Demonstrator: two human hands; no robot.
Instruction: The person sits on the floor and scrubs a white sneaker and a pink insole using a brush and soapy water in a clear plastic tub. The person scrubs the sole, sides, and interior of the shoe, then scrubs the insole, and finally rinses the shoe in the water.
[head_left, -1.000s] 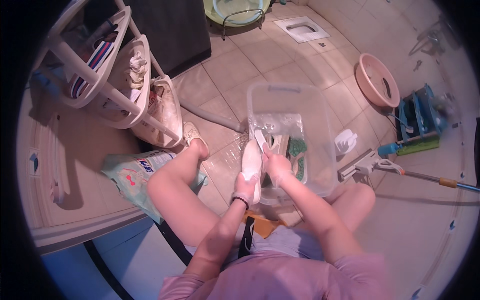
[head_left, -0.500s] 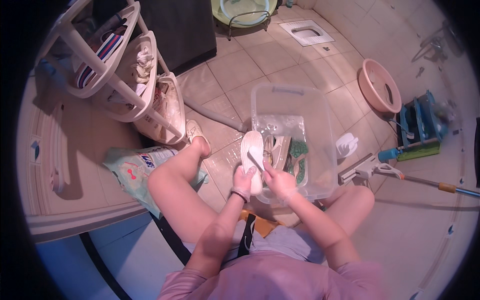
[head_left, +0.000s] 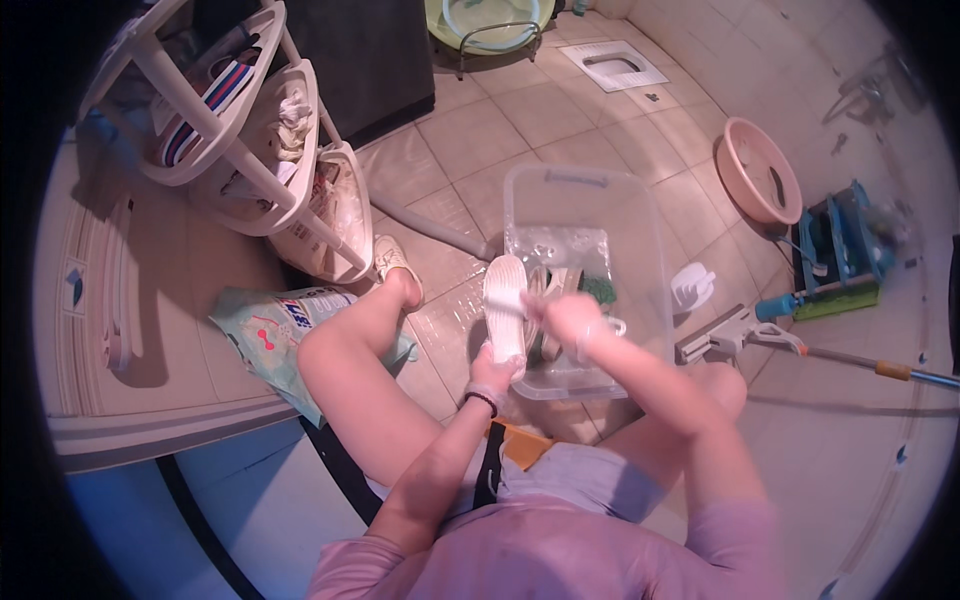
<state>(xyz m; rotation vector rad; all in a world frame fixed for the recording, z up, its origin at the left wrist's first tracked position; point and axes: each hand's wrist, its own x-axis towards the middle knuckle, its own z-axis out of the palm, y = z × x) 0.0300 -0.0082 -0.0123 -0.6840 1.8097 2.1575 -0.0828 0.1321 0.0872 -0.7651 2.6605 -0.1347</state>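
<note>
Over the near side of a clear plastic bin (head_left: 657,225), my left hand (head_left: 492,370) grips a white shoe (head_left: 506,285) by its near end, ribbed sole facing up. Closed around what looks like a white brush, my right hand (head_left: 568,322) is blurred at the shoe's right edge. The brush handle's looped end (head_left: 619,327) sticks out to the right of that hand; the brush's working end is smeared by motion. Inside the bin lie shoes (head_left: 566,283) and a green textured thing (head_left: 598,290), partly hidden by my right hand and the held shoe.
A tiered plastic rack (head_left: 345,200) with shoes stands at the left, above a pale green bag (head_left: 265,330). A grey hose (head_left: 430,230) runs to the bin. To the right are a white scoop-like item (head_left: 692,288), a mop (head_left: 735,335), a pink basin (head_left: 735,170) and a blue rack (head_left: 840,240).
My right hand has moved right and slightly up with the brush, off the sole's middle to its right edge. The shoe has tilted slightly in my left hand.
</note>
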